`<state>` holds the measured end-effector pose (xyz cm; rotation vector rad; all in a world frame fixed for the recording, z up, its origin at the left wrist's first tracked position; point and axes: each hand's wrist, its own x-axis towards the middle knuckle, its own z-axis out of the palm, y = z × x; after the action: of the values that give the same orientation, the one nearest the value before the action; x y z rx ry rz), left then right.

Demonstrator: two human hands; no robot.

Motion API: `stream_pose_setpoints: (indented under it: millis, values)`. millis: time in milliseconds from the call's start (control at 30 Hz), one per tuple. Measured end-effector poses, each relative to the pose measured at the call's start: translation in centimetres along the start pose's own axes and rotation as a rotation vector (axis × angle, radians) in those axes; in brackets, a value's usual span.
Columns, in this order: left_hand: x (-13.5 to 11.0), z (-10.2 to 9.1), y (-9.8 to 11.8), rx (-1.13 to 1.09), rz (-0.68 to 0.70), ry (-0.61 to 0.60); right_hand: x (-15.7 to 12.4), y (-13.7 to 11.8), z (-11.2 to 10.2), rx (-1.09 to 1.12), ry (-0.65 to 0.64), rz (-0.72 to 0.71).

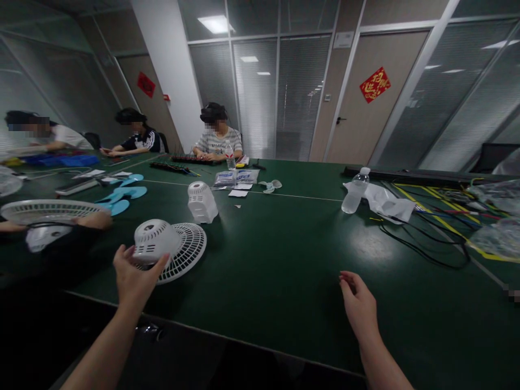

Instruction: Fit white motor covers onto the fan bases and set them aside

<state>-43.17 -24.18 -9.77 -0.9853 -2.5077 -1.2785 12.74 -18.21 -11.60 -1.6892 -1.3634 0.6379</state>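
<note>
My left hand [136,273] is wrapped round a white fan motor housing [152,238], thumb on one side and fingers on the other. A round white fan grille [189,254] lies right behind the housing; whether the two are joined I cannot tell. Just beyond, a second white housing [203,203] stands upright on the green table [264,260]. Over the right part of the table, my right hand [359,300] has its fingers curled in towards the thumb, and nothing shows in it.
At the left, a co-worker's hand [93,219] is at another fan grille [52,211]. Blue fan blades [122,197] lie nearby. A water bottle [356,190], a white plastic bag [385,203] and black cables [422,254] are at the right. Several people sit across the table.
</note>
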Motion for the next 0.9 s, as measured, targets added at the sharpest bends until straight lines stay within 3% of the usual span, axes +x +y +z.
stream_pose_setpoints:
  millis: [200,667,767,900]
  values:
    - [2.4,-1.2,0.1,0.187,-0.051,-0.034,-0.2,-1.2,-0.4,-0.015,-0.013,0.028]
    - [5.8,-2.1,0.6,0.163,-0.082,-0.028,0.0,-0.5,-0.4,-0.013,-0.020,0.019]
    - [6.6,-2.2,0.9,0.118,-0.114,0.043,0.1,-0.5,-0.3,-0.006,-0.009,0.009]
    - [8.1,-2.4,3.2,0.024,-0.012,0.202,0.2,-0.1,-0.2,-0.002,-0.022,0.009]
